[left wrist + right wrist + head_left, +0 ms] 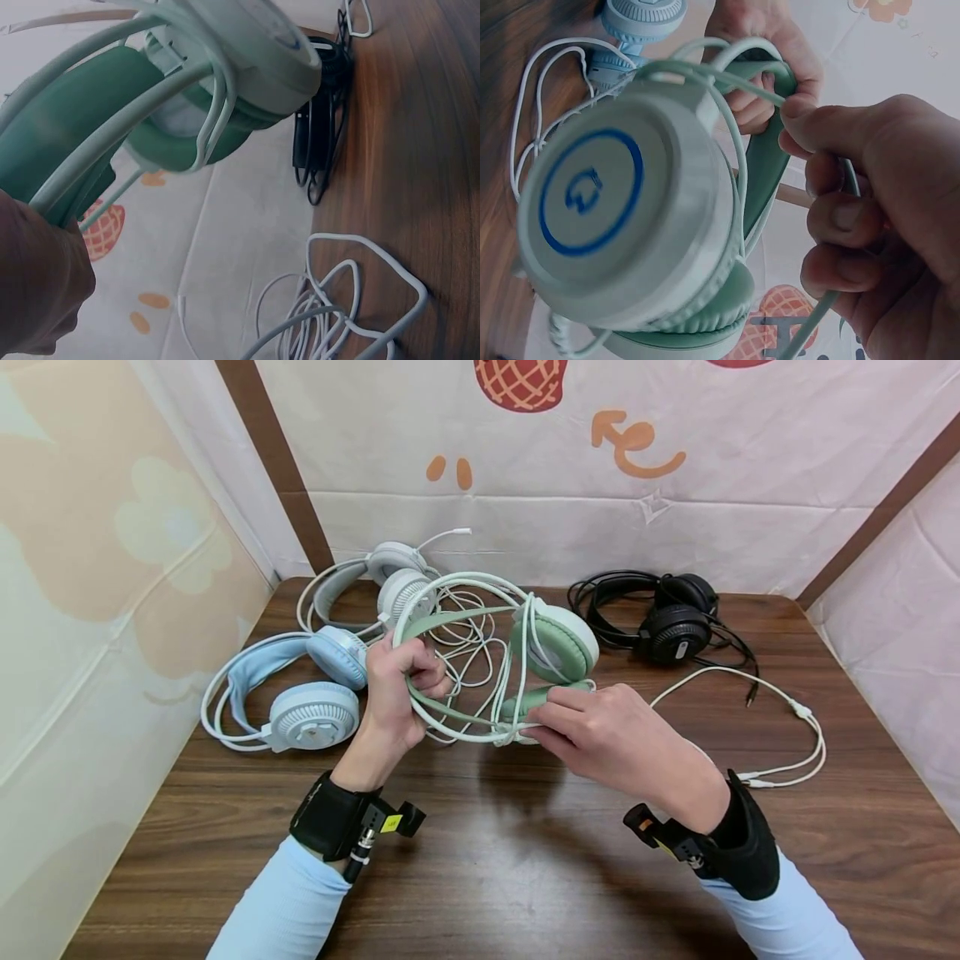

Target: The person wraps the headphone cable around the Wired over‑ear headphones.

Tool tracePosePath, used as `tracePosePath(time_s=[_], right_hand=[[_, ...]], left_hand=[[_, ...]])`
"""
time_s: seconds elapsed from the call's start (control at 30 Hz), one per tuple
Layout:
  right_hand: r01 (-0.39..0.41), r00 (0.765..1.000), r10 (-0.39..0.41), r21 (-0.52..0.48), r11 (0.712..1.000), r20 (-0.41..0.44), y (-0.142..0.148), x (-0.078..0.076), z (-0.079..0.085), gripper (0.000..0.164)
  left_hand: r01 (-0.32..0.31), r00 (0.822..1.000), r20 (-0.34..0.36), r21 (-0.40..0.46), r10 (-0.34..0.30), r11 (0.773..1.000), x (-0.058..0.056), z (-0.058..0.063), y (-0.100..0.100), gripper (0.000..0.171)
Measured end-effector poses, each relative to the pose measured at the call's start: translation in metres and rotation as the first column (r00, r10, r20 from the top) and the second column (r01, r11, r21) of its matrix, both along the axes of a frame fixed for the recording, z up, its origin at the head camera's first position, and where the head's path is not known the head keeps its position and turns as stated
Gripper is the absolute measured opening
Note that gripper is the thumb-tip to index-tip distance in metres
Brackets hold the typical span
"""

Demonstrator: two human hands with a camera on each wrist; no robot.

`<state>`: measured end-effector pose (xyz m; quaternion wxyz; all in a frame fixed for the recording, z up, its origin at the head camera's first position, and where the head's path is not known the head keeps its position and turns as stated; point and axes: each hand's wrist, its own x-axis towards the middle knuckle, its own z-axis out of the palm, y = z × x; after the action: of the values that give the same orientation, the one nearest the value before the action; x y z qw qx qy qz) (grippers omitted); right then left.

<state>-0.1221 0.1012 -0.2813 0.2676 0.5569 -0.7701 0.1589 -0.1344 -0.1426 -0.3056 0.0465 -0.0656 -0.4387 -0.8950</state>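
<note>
Held above the table are white headphones with green padding (557,647). My left hand (397,689) grips their headband, fingers curled round it. My right hand (615,735) pinches the headphones' pale cable (754,88) between thumb and forefinger. In the right wrist view the other fingers curl loosely around a lower stretch of that cable. Loops of cable wrap around the headphones beside the ear cups, one of which shows a blue ring and logo (585,191). The rest of the cable trails behind the right hand onto the table.
Light blue headphones (313,717) lie at the left, with a white headset (405,593) and its raised microphone behind. Loose white cables (476,639) tangle near the middle. Black headphones (675,631) lie at the back right. A cable end (817,735) rests on the wooden table (450,877).
</note>
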Motion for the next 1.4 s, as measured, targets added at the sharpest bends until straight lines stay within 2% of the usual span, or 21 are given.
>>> tracePosePath(time_s=[0.1,0.27,0.53,0.77,0.9,1.03,1.23,1.4], right_hand=[[-0.025,1.0,0.025,-0.006,1.0,0.007,0.0,-0.001,0.001,0.013],[-0.066,0.997,0.066,-0.004,0.998,0.041,0.0,-0.002,0.003,0.014],[-0.117,0.985,0.119,-0.024,0.993,0.124,0.002,-0.002,0.007,0.017],[-0.103,0.983,0.105,-0.023,0.994,0.153,0.006,-0.004,0.009,0.017],[-0.09,0.98,0.097,-0.049,0.995,0.174,0.012,-0.007,0.012,0.015],[-0.099,0.97,0.112,-0.069,0.993,0.214,0.019,-0.012,0.015,0.015],[-0.078,0.956,0.1,-0.09,0.993,0.277,0.024,-0.018,0.016,0.017],[-0.059,0.94,0.102,-0.14,0.988,0.325,0.031,-0.024,0.016,0.02]], left_hand=[[0.063,0.998,-0.007,-0.01,-0.063,0.998,0.003,-0.001,-0.001,0.031],[0.179,0.984,-0.011,-0.029,-0.179,0.983,0.008,-0.003,-0.005,0.029],[0.298,0.953,-0.038,-0.069,-0.301,0.952,0.016,-0.008,-0.012,0.025],[0.353,0.934,-0.027,-0.082,-0.356,0.932,0.021,-0.01,-0.015,0.031],[0.369,0.928,-0.004,-0.132,-0.372,0.92,0.024,-0.013,-0.017,0.031],[0.4,0.914,-0.001,-0.163,-0.406,0.902,0.027,-0.014,-0.017,0.027],[0.445,0.889,-0.048,-0.139,-0.455,0.885,0.03,-0.013,-0.018,0.036],[0.483,0.857,-0.127,-0.138,-0.5,0.864,0.033,-0.013,-0.023,0.049]])
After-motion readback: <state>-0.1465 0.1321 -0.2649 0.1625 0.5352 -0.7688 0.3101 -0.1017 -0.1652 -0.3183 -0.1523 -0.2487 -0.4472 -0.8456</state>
